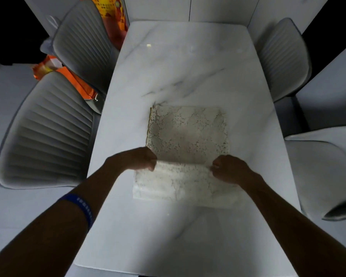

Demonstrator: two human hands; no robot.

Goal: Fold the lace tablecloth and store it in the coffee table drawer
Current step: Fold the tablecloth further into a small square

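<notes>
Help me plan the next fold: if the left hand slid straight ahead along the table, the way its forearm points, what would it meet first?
The left hand would most likely pass over the far part of the lace tablecloth it is pinching, then bare marble table; no other object appears in that line, though depth is uncertain.

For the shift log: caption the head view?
Both hands, left and right, pinch the lace tablecloth mid-fold on the marble table.

I have just one view: a wide-angle head camera looking steeply down and forward along the marble table (188,62) toward 12 o'clock, close above it, forearms entering from 7 and 5 o'clock.
</notes>
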